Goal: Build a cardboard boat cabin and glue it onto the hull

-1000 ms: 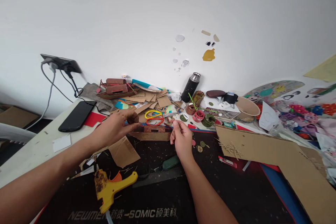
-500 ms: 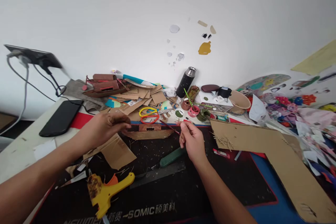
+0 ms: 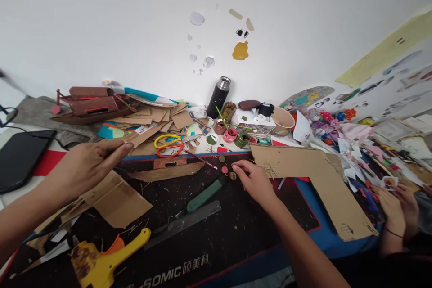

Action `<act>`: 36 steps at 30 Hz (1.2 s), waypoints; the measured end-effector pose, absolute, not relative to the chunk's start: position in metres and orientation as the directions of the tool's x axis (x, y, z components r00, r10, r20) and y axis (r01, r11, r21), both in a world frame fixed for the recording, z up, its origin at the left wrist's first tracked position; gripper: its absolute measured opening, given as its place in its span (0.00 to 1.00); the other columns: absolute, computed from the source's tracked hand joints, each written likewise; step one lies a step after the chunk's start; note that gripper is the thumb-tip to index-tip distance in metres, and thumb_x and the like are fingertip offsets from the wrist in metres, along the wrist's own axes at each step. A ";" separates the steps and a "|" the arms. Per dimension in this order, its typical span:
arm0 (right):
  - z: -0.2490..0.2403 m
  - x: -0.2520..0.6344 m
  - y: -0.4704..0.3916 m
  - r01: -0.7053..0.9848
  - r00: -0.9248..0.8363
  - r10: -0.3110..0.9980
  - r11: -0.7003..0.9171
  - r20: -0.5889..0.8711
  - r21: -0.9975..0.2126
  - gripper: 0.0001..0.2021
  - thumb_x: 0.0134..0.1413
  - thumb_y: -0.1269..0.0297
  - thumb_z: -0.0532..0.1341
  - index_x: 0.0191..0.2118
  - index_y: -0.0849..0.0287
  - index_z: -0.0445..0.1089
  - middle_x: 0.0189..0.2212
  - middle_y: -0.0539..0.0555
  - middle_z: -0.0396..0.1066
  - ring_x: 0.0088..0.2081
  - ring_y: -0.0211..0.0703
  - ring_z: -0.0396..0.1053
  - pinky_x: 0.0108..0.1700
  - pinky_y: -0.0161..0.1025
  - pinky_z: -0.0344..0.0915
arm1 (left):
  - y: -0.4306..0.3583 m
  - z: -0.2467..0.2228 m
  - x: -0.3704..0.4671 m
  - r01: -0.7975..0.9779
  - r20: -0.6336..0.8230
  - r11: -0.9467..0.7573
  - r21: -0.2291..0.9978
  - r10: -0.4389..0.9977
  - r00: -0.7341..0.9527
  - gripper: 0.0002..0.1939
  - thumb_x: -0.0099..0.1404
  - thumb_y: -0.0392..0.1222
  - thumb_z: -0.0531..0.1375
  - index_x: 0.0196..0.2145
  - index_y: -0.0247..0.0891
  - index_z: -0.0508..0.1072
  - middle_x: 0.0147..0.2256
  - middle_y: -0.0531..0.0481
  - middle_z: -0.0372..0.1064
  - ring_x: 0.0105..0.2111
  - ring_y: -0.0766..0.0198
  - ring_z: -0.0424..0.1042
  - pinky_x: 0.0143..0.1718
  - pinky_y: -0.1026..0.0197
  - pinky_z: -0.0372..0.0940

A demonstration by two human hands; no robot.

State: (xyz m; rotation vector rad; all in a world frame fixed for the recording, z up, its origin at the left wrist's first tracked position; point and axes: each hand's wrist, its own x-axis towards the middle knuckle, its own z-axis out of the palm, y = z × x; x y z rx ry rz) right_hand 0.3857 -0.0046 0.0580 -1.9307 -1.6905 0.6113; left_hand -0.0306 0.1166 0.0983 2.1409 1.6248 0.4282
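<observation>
My left hand hangs over the left of the mat with thumb and forefinger pressed together; anything between them is too small to make out. Near it lie a brown boat-shaped cardboard piece and a folded cardboard piece. My right hand pinches at the fingertips, beside a small brown disc; what it holds, if anything, I cannot tell. A red disc and a green disc lie just left of it. A thin paintbrush rests behind the mat's middle.
A green utility knife, a clear ruler and a yellow glue gun lie on the mat. Behind are scissors, paint jars and a brown model boat. An L-shaped cardboard and another person's hands are right.
The view has turned to the right, bringing another person's hands into sight. My right hand has moved right relative to the mat, uncovering the small discs. My left hand stays over the left side.
</observation>
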 end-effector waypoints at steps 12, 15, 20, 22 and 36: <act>0.056 0.375 0.010 0.958 0.076 0.989 -0.108 -0.126 -0.265 0.12 0.73 0.60 0.62 0.54 0.54 0.80 0.39 0.55 0.85 0.42 0.51 0.81 0.41 0.40 0.63 | 0.128 0.075 -0.028 0.822 0.232 -0.423 0.380 0.904 0.358 0.32 0.72 0.57 0.52 0.68 0.41 0.64 0.61 0.41 0.71 0.58 0.44 0.74 0.59 0.48 0.68; 0.061 0.371 0.020 0.966 0.065 0.992 -0.090 -0.110 -0.244 0.12 0.74 0.59 0.62 0.55 0.54 0.79 0.43 0.56 0.85 0.44 0.52 0.82 0.43 0.40 0.64 | 0.129 0.074 -0.028 0.806 0.215 -0.433 0.404 0.901 0.377 0.32 0.72 0.60 0.52 0.67 0.42 0.65 0.61 0.41 0.72 0.59 0.44 0.73 0.60 0.47 0.67; 0.064 0.367 0.038 0.982 0.076 0.985 -0.100 -0.154 -0.158 0.15 0.73 0.57 0.62 0.59 0.55 0.77 0.41 0.58 0.85 0.44 0.54 0.82 0.41 0.41 0.63 | 0.128 0.068 -0.029 0.785 0.194 -0.435 0.440 0.900 0.390 0.36 0.72 0.68 0.51 0.66 0.42 0.68 0.64 0.40 0.72 0.62 0.44 0.72 0.64 0.47 0.66; 0.062 0.366 0.043 0.986 0.067 0.982 -0.092 -0.178 -0.137 0.16 0.73 0.57 0.63 0.61 0.54 0.76 0.41 0.58 0.85 0.44 0.55 0.82 0.41 0.42 0.63 | 0.126 0.063 -0.030 0.767 0.183 -0.454 0.454 0.890 0.418 0.36 0.71 0.71 0.51 0.64 0.44 0.70 0.66 0.41 0.70 0.64 0.43 0.70 0.67 0.45 0.64; 0.053 0.368 0.042 0.879 0.063 0.995 -0.091 -0.075 -0.468 0.13 0.69 0.58 0.64 0.52 0.57 0.79 0.27 0.51 0.78 0.31 0.47 0.75 0.36 0.39 0.60 | 0.103 0.080 -0.012 0.641 0.271 -0.567 0.518 0.819 0.506 0.26 0.73 0.65 0.56 0.58 0.51 0.79 0.63 0.47 0.75 0.65 0.46 0.70 0.69 0.42 0.64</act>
